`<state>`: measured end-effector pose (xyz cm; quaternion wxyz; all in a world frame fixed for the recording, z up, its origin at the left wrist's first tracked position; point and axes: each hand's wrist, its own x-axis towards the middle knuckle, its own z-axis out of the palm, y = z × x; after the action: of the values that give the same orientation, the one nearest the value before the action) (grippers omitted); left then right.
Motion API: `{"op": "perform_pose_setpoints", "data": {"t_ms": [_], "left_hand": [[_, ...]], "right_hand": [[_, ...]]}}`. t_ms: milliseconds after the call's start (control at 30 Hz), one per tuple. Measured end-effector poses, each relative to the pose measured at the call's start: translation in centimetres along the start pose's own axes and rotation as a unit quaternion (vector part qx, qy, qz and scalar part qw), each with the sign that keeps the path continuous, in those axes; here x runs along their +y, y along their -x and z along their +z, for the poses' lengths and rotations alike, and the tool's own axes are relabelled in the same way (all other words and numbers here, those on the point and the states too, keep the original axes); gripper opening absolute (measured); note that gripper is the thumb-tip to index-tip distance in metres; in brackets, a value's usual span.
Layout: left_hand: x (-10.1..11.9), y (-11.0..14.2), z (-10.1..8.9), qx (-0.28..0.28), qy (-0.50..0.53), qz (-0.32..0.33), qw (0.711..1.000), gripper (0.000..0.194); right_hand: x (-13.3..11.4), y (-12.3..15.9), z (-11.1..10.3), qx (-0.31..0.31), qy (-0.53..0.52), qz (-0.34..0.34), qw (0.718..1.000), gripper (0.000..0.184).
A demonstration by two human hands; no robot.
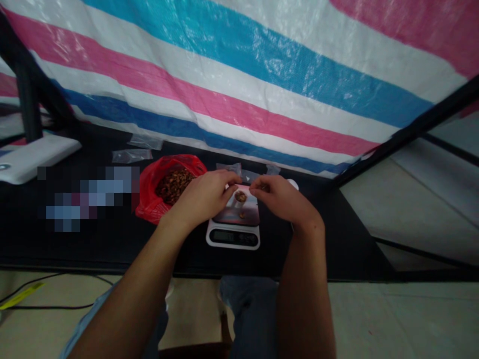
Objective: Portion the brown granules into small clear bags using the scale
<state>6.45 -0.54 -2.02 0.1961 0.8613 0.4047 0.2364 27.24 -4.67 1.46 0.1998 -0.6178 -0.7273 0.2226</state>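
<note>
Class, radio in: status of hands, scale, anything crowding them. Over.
Left hand and right hand flanking the scale, grips unclear. Brown pieces between them. Red bag close beside left hand.

A striped plastic tarpaulin [239, 75] hangs behind the black tabletop [348, 249], 2 blue bands crossing its white and pink. A slanting black bar [407, 128] frames its right side. Far left lies a rounded white slab [41, 155]; below, a black cable [60, 307] and yellow strip [22, 296] over the pale floor [374, 319].
</note>
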Motion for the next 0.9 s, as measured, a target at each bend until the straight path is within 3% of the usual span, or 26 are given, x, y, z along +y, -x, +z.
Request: {"op": "perform_pose_setpoints", "data": {"t_ms": [333,433,600,700,900], "left_hand": [[-0.6,-0.3,1.6,-0.057,-0.106,-0.065,0.991,0.033],[-1.0,-0.4,1.1,-0.041,-0.078,-0.071,0.994,0.030],[-0.7,-0.3,-0.5,-0.002,0.007,-0.030,1.000,0.026],[0.4,-0.2,-0.9,0.003,0.012,-0.022,1.000,0.026],[1.0,-0.1,-0.2,-0.007,-0.022,-0.017,1.000,0.024]], "right_hand": [[-1.2,-0.3,0.2,-0.012,-0.019,-0.044,0.999,0.027],[-1.1,0.5,-0.3,0.002,-0.003,-0.003,1.000,0.024],[-1.4,1.2,0.3,-0.102,0.058,0.087,0.989,0.018],[-1.6,0.9,1.2,-0.124,0.074,0.090,0.985,0.025],[-1.4,0.2,2.0,-0.140,0.086,0.086,0.983,0.018]]}}
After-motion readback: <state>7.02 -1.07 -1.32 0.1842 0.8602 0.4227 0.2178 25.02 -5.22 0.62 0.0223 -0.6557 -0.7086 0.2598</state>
